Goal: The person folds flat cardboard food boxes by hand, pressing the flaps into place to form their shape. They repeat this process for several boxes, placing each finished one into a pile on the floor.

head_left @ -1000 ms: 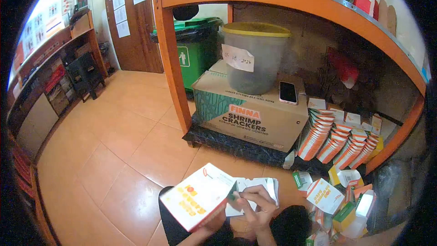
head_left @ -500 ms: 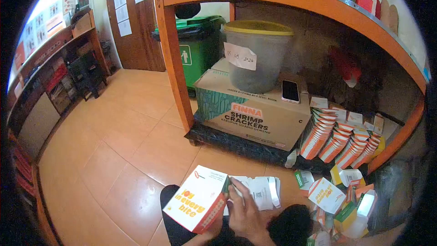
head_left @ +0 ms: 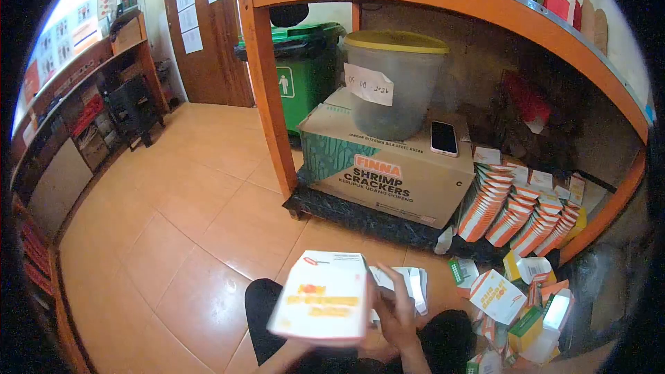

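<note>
A white and red paper food box (head_left: 322, 298) with yellow-orange "joy in every bite" lettering is held above my lap, a little blurred. My left hand (head_left: 377, 348) supports it from underneath, mostly hidden behind it, with the forearm coming in from below. At the box's right side, my right hand (head_left: 397, 308) has its fingers bent against the side wall; the exact contact is partly hidden. Just behind that hand, flat white cartons (head_left: 418, 285) lie on the floor.
Folded food boxes (head_left: 497, 298) lie in a loose heap at right, below several nested stacks of cartons (head_left: 488, 201). A shrimp cracker carton (head_left: 388, 173) carries a lidded bucket (head_left: 395, 90) and a phone (head_left: 444, 138). An orange table leg (head_left: 270, 97) stands before a green bin (head_left: 305, 76).
The box has turned so its printed face looks more squarely at me and has shifted slightly right. My right hand has moved right with it, its fingers more raised.
</note>
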A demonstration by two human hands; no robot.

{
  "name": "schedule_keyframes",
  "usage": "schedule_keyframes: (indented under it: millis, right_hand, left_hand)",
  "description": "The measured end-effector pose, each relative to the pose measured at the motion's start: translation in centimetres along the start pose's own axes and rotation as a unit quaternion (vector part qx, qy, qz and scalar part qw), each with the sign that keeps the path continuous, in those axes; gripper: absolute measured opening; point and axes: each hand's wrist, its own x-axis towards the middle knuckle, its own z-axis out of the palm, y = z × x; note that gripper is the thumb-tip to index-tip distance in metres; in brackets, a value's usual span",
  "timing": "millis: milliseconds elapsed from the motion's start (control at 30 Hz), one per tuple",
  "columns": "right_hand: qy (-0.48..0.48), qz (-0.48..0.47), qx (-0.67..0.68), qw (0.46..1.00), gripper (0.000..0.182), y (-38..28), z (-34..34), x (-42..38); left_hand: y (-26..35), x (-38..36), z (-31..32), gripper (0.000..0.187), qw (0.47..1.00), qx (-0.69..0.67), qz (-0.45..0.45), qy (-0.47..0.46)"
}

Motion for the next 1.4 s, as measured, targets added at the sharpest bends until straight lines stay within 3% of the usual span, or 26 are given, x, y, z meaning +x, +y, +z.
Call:
schedule_keyframes:
  millis: [33, 67, 167, 233, 300, 400, 500, 667, 733, 767, 867, 967, 1100, 1200, 1233, 1300, 1333, 1400]
  right_hand:
    - [0.027, -0.015, -0.014, 0.999, 0.039, 0.6, 0.4, 0.0]
    - [0.033, -0.023, -0.011, 0.999, 0.035, 0.7, 0.6, -0.2]
    - [0.085, -0.040, 0.044, 0.995, 0.023, -0.5, 1.8, -0.4]
    - [0.161, -0.129, -0.084, 0.975, 0.024, -1.3, 1.9, -0.1]
    - [0.204, -0.199, -0.167, 0.944, 0.034, -1.4, 1.6, 0.1]
    - [0.170, -0.278, -0.250, 0.912, 0.038, -1.4, 0.9, 0.5]
    - [0.120, -0.269, -0.193, 0.936, 0.050, -0.8, 1.0, 0.7]
    - [0.110, -0.313, -0.248, 0.910, 0.048, -0.7, 0.4, 0.9]
    - [0.141, -0.335, -0.251, 0.897, 0.044, -0.1, 0.4, 0.9]
    - [0.163, -0.344, -0.247, 0.891, 0.041, 0.1, 0.5, 0.8]
    - [0.183, -0.381, -0.235, 0.875, 0.037, 1.5, 0.7, 0.9]
    - [0.140, -0.387, -0.238, 0.880, 0.034, 1.6, 0.3, 0.9]
    - [0.080, -0.376, -0.295, 0.875, 0.028, 0.3, 0.2, 0.7]
    - [0.073, -0.356, -0.293, 0.885, 0.023, 0.7, 0.4, 0.4]
    - [0.059, -0.335, -0.263, 0.903, 0.025, 0.9, 0.3, 0.2]
    - [0.032, -0.292, -0.200, 0.935, 0.030, 1.1, -0.4, 0.0]
    - [0.062, -0.263, -0.172, 0.947, 0.032, 1.0, -0.7, 0.3]
    - [0.120, -0.201, -0.116, 0.965, 0.037, 0.9, -1.6, 1.2]
  left_hand:
    - [0.1, 0.3, 0.2, 0.063, 0.933, 0.353, 0.064, 0.033]
    - [0.0, 0.6, 0.3, 0.058, 0.740, 0.659, 0.119, 0.061]
    - [-1.5, 0.9, 0.8, 0.043, 0.722, 0.625, 0.257, 0.150]
    - [-2.1, 1.0, 1.0, 0.035, 0.699, 0.590, 0.346, 0.208]
    - [-2.0, 0.2, 1.6, 0.034, 0.741, 0.538, 0.338, 0.218]
    - [-0.7, -1.0, 3.0, 0.031, 0.843, 0.437, 0.245, 0.196]
    - [0.4, -1.0, 4.1, 0.029, 0.874, 0.403, 0.205, 0.180]
    - [1.1, -0.5, 5.2, 0.024, 0.906, 0.353, 0.151, 0.178]
    - [1.6, 0.0, 5.9, 0.023, 0.937, 0.265, 0.114, 0.198]
    - [1.8, 0.3, 6.8, 0.021, 0.961, 0.145, 0.083, 0.221]
    - [0.9, 0.3, 6.0, 0.024, 0.970, 0.138, 0.093, 0.175]
    - [-0.2, 0.3, 5.3, 0.025, 0.970, 0.088, 0.034, 0.225]
    - [1.2, 0.8, 7.6, 0.027, 0.952, 0.021, 0.085, 0.294]
    - [1.1, 1.0, 7.0, 0.027, 0.961, -0.052, 0.145, 0.231]
    - [0.7, 1.2, 6.8, 0.023, 0.948, -0.041, 0.149, 0.278]
    - [0.2, 1.0, 5.7, 0.021, 0.948, 0.105, 0.145, 0.262]
    - [0.4, 0.8, 5.2, 0.020, 0.940, 0.178, 0.142, 0.252]
    - [1.6, -0.3, 4.3, 0.023, 0.930, 0.332, 0.086, 0.130]
